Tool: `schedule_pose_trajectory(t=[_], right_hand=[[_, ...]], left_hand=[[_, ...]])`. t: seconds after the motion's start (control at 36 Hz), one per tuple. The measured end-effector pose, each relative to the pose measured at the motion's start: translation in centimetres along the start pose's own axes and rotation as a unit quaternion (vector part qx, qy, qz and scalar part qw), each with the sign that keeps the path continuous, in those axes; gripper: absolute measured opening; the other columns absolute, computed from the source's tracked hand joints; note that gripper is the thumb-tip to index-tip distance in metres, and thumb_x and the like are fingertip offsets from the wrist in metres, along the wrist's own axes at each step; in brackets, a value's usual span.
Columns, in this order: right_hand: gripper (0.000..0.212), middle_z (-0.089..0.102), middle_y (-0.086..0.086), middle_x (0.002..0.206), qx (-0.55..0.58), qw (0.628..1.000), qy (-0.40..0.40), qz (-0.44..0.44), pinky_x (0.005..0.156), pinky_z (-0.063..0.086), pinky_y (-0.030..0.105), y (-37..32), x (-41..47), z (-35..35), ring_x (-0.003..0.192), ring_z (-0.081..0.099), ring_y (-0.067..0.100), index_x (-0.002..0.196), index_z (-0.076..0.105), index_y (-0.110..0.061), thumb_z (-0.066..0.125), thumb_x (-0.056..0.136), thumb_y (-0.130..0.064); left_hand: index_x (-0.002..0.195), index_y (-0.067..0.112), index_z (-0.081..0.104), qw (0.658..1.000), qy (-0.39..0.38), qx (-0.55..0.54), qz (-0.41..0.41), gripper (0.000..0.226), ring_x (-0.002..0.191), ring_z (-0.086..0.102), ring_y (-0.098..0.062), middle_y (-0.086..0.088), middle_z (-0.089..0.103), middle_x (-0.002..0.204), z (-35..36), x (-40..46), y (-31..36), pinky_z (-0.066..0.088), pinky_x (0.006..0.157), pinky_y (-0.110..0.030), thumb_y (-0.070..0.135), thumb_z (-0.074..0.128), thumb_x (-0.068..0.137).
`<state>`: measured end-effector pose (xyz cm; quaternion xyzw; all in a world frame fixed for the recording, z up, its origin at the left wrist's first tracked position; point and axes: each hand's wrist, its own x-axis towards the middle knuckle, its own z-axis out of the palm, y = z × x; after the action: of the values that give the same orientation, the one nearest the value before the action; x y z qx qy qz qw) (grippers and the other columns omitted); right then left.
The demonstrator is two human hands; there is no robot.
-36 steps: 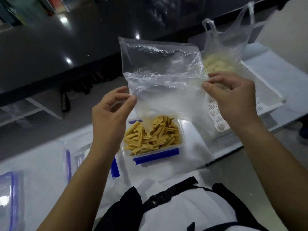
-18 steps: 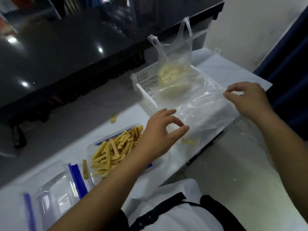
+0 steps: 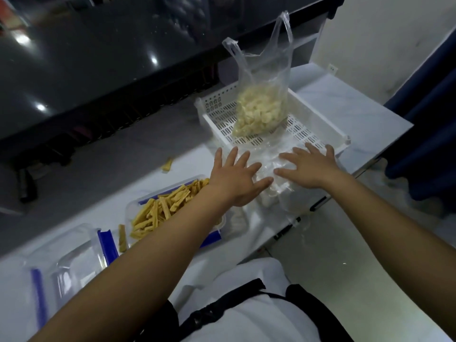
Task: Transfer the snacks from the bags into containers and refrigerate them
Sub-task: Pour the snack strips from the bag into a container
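An empty clear plastic bag lies flat on the white table, partly over the front of a white perforated tray. My left hand and my right hand press down on it with fingers spread. Left of the hands, a clear container with blue clips holds yellow snack sticks; my left forearm crosses over it. Inside the tray stands a second clear bag with pale snack pieces, its handles upright.
Clear lids with blue clips lie at the table's left. Loose sticks rest on the table: one beside the container, another near the back edge. A dark glossy counter runs behind. The table's edge drops off right of the tray.
The emptied bag came down from above the container and was laid on the table by the tray. Both hands let go of its edges and now lie flat on it.
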<state>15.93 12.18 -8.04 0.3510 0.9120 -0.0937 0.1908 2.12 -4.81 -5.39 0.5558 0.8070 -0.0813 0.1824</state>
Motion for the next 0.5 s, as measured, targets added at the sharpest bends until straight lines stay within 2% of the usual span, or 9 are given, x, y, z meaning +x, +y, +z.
schedule_pose_trajectory(t=[0.22, 0.33, 0.44, 0.5], right_hand=[[0.073, 0.025, -0.005, 0.165, -0.005, 1.0, 0.025, 0.008, 0.116, 0.0, 0.063, -0.1, 0.0, 0.0, 0.154, 0.01, 0.024, 0.15, 0.031, -0.049, 0.027, 0.086, -0.083], [0.072, 0.025, -0.006, 0.165, 0.034, 0.998, 0.059, 0.01, 0.116, -0.003, 0.062, 0.0, -0.2, 0.2, 0.154, 0.01, 0.023, 0.15, 0.032, -0.048, 0.03, 0.087, -0.082], [0.065, 0.026, -0.004, 0.165, 0.123, 0.98, 0.158, 0.005, 0.119, 0.001, 0.057, 0.3, -1.7, 0.3, 0.154, 0.011, 0.021, 0.15, 0.036, -0.043, 0.042, 0.092, -0.073], [0.06, 0.035, 0.0, 0.161, 0.204, 0.945, 0.253, 0.018, 0.12, 0.01, 0.056, 0.3, -3.3, 0.6, 0.152, 0.021, 0.023, 0.147, 0.044, -0.035, 0.053, 0.094, -0.061]], left_hand=[[0.158, 0.041, 0.022, 1.0, 0.009, -0.003, 0.015, 0.07, 0.156, -0.013, -0.026, 0.0, 0.001, 0.171, 0.4, 0.3, -0.7, -0.018, 0.118, -0.06, 0.074, 0.014, 0.097], [0.158, 0.041, 0.022, 1.0, 0.013, 0.001, 0.016, 0.07, 0.156, -0.014, -0.026, 0.001, 0.0, 0.171, 0.7, 0.5, -0.8, -0.017, 0.118, -0.062, 0.075, 0.014, 0.097], [0.157, 0.042, 0.023, 1.0, 0.019, 0.002, 0.021, 0.07, 0.156, -0.013, -0.026, 0.0, 0.001, 0.171, 0.9, 0.7, -0.9, -0.016, 0.118, -0.063, 0.075, 0.014, 0.096], [0.157, 0.042, 0.024, 1.0, 0.021, -0.002, 0.023, 0.07, 0.156, -0.013, -0.026, 0.0, 0.001, 0.171, 1.0, 0.8, -0.9, -0.016, 0.118, -0.063, 0.076, 0.014, 0.096]])
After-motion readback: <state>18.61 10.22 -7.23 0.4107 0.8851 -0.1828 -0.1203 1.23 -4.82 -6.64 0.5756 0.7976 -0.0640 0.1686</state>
